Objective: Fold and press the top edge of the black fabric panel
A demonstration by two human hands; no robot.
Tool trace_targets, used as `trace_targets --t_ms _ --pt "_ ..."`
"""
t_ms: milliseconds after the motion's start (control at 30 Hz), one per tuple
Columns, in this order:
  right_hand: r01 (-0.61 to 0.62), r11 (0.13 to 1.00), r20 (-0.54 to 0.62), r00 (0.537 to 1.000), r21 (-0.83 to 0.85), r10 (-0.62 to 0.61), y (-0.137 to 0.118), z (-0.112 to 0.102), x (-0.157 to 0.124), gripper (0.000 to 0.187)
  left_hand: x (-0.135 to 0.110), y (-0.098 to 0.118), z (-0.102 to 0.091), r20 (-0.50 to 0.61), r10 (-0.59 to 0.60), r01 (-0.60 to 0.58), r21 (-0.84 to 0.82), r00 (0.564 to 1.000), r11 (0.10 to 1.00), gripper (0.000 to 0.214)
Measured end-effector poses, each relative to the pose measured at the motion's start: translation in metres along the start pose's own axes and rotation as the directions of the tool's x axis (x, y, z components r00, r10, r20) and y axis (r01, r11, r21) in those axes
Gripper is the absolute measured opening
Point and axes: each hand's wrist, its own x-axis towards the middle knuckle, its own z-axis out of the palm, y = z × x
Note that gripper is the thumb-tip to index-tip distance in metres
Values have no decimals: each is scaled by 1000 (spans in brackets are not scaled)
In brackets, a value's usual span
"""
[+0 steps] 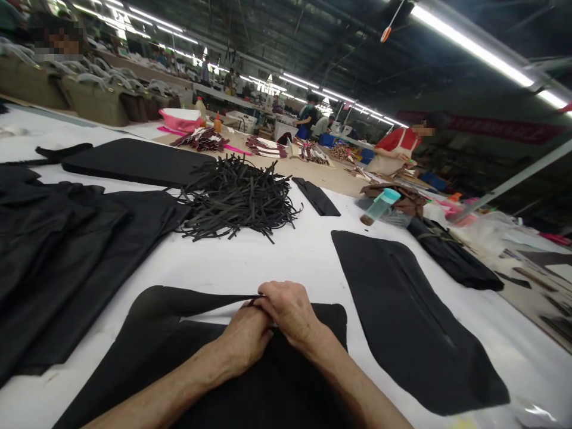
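Observation:
A large black sheet panel point(165, 357) lies in front of me, with a long slit gaping near its far edge. White tabletop shows through the gap. My right hand point(290, 310) is closed on the narrow strip of the panel beyond the slit. Close against it, my left hand point(250, 336) is also closed at the slit's edge, its fingertips mostly hidden under the right hand. To the right lies a similar black panel point(402, 316) with a slit along it. Beyond my hands is a tangled heap of thin black strips point(241, 196).
Stacked black pieces point(67, 256) cover the left side of the white table point(214, 265). Behind them lies a black slab point(138, 164). A small black folded piece point(317, 196), a teal-lidded bottle point(379, 205) and a black bundle point(456, 256) sit farther right. People work in the background.

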Motion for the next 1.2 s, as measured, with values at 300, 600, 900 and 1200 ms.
trace_targets --t_ms 300,600,900,1200 --pt "-258 927 84 966 273 244 46 -4 -51 32 -11 0 -1 59 -90 94 -68 994 993 17" --pt "-227 968 -51 971 104 233 25 -10 -56 33 1 12 1 88 -71 78 -83 994 993 15" --pt "-259 965 -128 959 -29 254 30 9 -53 34 -11 22 10 121 38 -48 86 992 995 18" --pt "-108 969 22 994 223 106 9 7 -83 37 -8 14 9 87 100 -109 110 991 988 20"
